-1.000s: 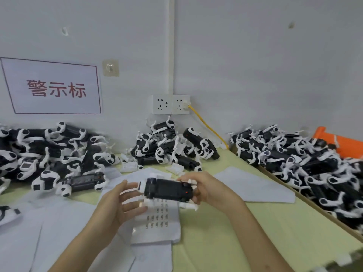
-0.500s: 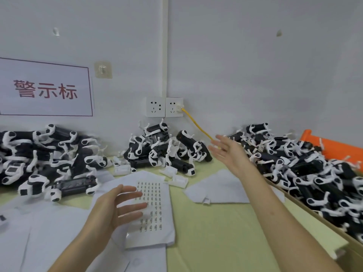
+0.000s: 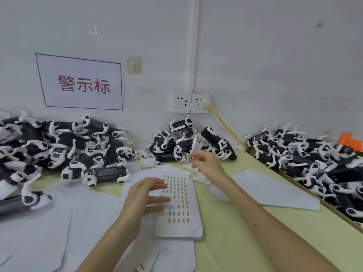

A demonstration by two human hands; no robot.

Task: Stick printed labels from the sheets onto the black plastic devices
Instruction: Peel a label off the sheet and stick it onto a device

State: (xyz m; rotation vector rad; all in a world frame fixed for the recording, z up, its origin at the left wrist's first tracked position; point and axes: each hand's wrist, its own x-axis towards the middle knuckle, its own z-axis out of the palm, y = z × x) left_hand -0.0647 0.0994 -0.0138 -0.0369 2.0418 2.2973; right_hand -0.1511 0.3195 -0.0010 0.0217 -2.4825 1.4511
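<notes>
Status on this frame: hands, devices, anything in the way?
Left hand open, over the label sheet. Right hand empty, at the middle pile of devices. No device held. Loose white parts below the wrist, none blocking.

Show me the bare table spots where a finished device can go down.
Bare green table runs between the label sheet and the loose white sheet, and again on the near side of that sheet, along the box. Crowded: the left side, under overlapping paper and the left device pile, and the back by the middle pile.
</notes>
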